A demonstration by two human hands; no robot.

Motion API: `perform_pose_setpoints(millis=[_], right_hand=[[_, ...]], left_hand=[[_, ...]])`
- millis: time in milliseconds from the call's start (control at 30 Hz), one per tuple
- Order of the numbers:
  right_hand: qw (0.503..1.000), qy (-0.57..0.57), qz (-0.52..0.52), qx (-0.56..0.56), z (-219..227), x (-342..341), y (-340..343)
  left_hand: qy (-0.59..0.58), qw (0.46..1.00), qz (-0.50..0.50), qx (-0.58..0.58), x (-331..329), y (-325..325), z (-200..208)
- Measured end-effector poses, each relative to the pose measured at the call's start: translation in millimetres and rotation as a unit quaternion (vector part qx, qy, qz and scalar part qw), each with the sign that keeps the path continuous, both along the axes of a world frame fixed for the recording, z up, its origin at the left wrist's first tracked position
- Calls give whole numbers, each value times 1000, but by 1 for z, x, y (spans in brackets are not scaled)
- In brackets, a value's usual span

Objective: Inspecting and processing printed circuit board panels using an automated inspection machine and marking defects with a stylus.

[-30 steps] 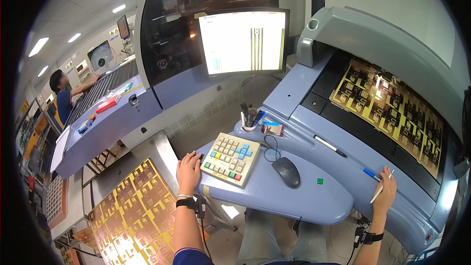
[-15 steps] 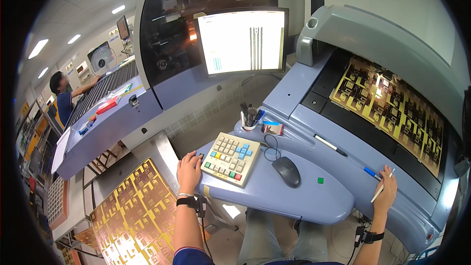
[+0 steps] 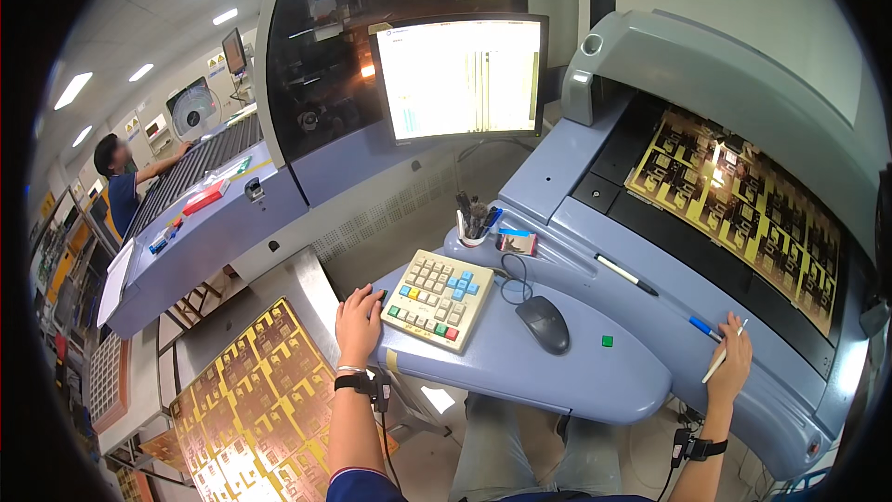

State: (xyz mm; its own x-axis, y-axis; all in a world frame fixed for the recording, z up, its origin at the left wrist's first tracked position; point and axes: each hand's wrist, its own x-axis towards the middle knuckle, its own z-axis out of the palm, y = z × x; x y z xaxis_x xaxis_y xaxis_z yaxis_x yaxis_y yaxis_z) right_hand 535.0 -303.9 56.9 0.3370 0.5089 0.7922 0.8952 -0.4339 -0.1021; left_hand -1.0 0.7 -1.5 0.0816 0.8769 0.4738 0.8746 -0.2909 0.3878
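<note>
White pen [image 3: 712, 371] pinched in R hand [image 3: 731, 360], at machine [image 3: 688, 296] front. Prob. light, stiff, a bit slick; best hold mid-barrel. Long axis slants: top end away & R, bottom twd person & L; tip end unclear. L hand [image 3: 357, 321] beside keypad [image 3: 439, 302], can't tell if gripping.

Head-worn left fisheye: looks down and forward; keypad [image 3: 439, 299] near, below view's middle; monitor [image 3: 446, 84] farther off.
</note>
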Motion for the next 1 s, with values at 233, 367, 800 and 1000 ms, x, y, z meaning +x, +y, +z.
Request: perform_pose_setpoints(millis=[233, 367, 800, 1000], right_hand=[[1000, -4, 2, 0, 0, 0, 0], [1000, -3, 5, -4, 0, 1, -1], [1000, -2, 3, -4, 0, 2, -1], [1000, -3, 4, -4, 0, 1, -1]], left_hand=[[4, 1000, 2, 15, 2, -1, 2], [19, 1000, 7, 9, 2, -1, 3], [7, 1000, 2, 12, 0, 1, -2], [-2, 1000, -5, 19, -2, 3, -5]])
